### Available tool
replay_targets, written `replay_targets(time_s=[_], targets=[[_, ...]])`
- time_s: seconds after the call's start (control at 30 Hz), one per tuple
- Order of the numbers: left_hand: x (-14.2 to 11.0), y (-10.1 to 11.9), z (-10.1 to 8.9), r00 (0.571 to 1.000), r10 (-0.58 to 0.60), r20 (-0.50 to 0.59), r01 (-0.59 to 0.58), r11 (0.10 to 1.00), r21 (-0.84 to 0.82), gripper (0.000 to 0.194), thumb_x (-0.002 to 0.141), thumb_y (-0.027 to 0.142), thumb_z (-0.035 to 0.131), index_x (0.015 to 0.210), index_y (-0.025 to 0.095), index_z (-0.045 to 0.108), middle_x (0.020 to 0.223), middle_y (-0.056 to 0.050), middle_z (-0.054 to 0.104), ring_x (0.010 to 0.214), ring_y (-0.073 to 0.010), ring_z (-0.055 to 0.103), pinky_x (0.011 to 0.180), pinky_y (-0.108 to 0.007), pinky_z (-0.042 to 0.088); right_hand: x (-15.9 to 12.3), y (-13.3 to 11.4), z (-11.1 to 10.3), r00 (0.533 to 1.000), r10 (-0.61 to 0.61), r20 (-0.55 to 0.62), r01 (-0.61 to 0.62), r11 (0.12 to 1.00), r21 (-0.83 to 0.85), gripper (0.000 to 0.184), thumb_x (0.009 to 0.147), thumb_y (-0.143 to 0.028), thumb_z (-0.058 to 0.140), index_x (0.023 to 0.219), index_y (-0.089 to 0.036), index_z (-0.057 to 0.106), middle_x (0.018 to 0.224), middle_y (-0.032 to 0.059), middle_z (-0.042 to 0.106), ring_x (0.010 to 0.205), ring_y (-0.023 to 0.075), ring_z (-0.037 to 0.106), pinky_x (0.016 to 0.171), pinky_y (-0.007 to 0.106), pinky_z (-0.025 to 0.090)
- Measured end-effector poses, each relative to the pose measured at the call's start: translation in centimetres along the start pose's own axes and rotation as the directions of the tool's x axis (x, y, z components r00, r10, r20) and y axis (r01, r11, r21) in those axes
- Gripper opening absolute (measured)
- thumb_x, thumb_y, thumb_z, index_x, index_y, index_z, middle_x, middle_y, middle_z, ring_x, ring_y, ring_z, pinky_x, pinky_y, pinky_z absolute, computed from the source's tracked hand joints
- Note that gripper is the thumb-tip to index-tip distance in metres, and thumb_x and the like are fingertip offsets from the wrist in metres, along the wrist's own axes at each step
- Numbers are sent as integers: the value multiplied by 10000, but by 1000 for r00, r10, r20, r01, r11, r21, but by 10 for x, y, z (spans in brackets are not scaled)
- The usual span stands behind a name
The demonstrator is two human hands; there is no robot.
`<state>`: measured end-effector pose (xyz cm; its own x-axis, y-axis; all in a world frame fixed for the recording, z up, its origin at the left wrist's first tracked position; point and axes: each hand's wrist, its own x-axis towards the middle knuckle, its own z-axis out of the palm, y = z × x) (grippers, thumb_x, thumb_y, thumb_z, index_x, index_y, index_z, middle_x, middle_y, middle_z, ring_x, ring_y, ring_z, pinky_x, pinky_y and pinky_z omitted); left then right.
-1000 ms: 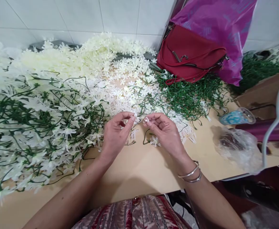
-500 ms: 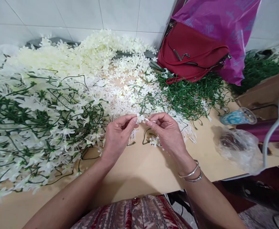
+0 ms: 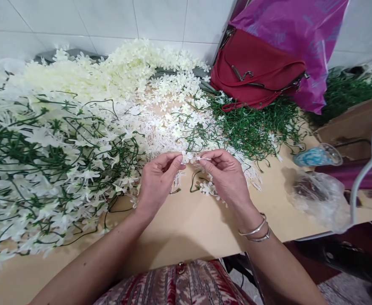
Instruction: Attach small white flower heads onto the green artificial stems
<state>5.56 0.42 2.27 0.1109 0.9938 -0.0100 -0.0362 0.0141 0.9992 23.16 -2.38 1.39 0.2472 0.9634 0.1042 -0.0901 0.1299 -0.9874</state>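
Note:
Over the table, my left hand (image 3: 158, 178) pinches a small white artificial flower (image 3: 186, 157) between thumb and forefinger. My right hand (image 3: 226, 171) faces it a short gap away, its thumb and forefinger closed on a thin white stamen piece (image 3: 204, 159) whose strands stick out past the fingertips. The stamen piece meets the flower or lies very close to it; I cannot tell which. Just below my right fingers, a flower cluster (image 3: 207, 187) and a dark green stem (image 3: 192, 182) rest on the table (image 3: 179, 228).
Finished-looking white flowers on green stems (image 3: 62, 169) heap at the left. Loose cream petals (image 3: 125, 67) and white stamens (image 3: 156, 131) lie behind my hands, green stems (image 3: 252, 127) to their right. A red bag (image 3: 256, 67), plastic cup (image 3: 317, 155) and clear plastic bag (image 3: 319, 197) stand right.
My right hand has shifted slightly to the right, and more of the white stamen piece shows at its fingertips. My left hand stays almost still with the flower.

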Motion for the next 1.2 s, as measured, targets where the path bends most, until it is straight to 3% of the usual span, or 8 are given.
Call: replay_targets(time_s=[0.27, 0.43, 0.63, 0.83, 1.0, 1.1, 1.2], targets=[[-4, 1, 4, 998, 21, 64, -22, 1000, 18, 174, 905, 339, 750, 979, 194, 814, 812, -14, 804, 754, -165, 765, 650, -227, 571, -5, -10, 10, 986, -164, -14, 156, 956, -247, 82, 851, -182, 777, 816, -255, 774, 976, 37, 727, 948, 202, 662, 821, 351, 507], [-6, 0, 6, 994, 38, 106, -38, 999, 3, 181, 918, 341, 743, 1015, 205, 813, 914, -33, 833, 820, -188, 783, 753, -280, 617, -5, -10, 11, 983, -183, -20, 168, 935, -313, 83, 853, -188, 774, 814, -260, 787, 968, 46, 705, 941, 210, 651, 794, 353, 499], [-5, -3, 4, 990, 45, 132, -46, 999, 10, 188, 930, 354, 739, 1023, 204, 804, 917, -35, 826, 838, -196, 782, 765, -282, 605, -5, -9, 14, 985, -173, -27, 157, 940, -303, 99, 858, -179, 762, 790, -251, 771, 933, 46, 699, 930, 209, 641, 824, 357, 505], [-5, -6, 4, 988, 63, 139, -63, 998, -2, 220, 947, 375, 723, 1053, 196, 795, 957, -44, 819, 862, -193, 760, 802, -290, 599, -7, -4, 15, 984, -173, -27, 156, 934, -321, 68, 863, -195, 762, 827, -251, 774, 1050, 51, 707, 986, 206, 661, 845, 356, 512], [-6, -8, 4, 982, 99, 161, -108, 993, 47, 218, 961, 375, 708, 1060, 202, 797, 987, -60, 812, 945, -216, 746, 907, -335, 596, -7, -4, 14, 999, -39, -11, 37, 987, -154, 66, 855, -257, 784, 806, -248, 741, 1186, 74, 732, 1057, 220, 688, 884, 378, 541], [-6, -7, 5, 976, 110, 187, -118, 992, 35, 206, 947, 359, 727, 1073, 206, 786, 1026, -63, 812, 955, -206, 745, 910, -322, 594, -6, -4, 12, 1000, -2, -12, 1, 994, -107, 94, 841, -283, 802, 781, -260, 734, 1042, 55, 742, 949, 207, 690, 865, 385, 557], [-6, -6, 7, 976, 94, 197, -94, 996, -11, 191, 941, 340, 734, 1073, 207, 768, 1045, -59, 810, 938, -184, 748, 866, -290, 595, -5, -5, 11, 998, -53, -25, 50, 994, -94, 112, 824, -234, 810, 758, -258, 722, 938, 30, 717, 922, 192, 682, 879, 372, 549]])
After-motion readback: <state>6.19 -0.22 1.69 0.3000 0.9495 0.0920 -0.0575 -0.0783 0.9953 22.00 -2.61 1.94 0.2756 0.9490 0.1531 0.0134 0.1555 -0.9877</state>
